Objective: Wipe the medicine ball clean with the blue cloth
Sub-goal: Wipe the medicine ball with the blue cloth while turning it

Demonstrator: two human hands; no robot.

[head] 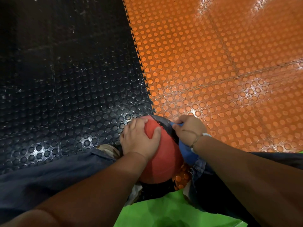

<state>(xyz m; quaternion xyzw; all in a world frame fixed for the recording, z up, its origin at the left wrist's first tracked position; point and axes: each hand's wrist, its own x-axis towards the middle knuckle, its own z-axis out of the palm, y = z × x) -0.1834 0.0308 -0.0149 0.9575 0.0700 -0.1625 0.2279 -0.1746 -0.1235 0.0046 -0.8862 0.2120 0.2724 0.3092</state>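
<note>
The medicine ball [164,159] is red with a black band [166,126] across its far side. It sits low in the view, between the person's legs and directly over the joint where the two floor colours meet; whether it rests on the floor or is held just clear of it cannot be told. The left hand [139,140] lies spread over the ball's upper left, fingers curved down round the far side and the thumb [156,131] pressed flat on the red surface, gripping the ball. The right hand [190,128] is at the ball's upper right edge, fingers curled tight and pinching the blue cloth [186,151]. The cloth is bunched against the ball's right side and hangs down below the wrist. A thin cord bracelet [195,140] circles the right wrist. Both forearms are bare. Dark blue trousers [49,174] cover the legs on either side of the ball, and part of a pale shoe [108,149] shows just left of the left hand. Bright green fabric [164,213] fills the bottom centre. The floor is studded matting: black mat [65,79] on the left, orange mat [213,63] on the right, joined by a toothed interlocking seam [139,51]. The orange side shows glare.
</note>
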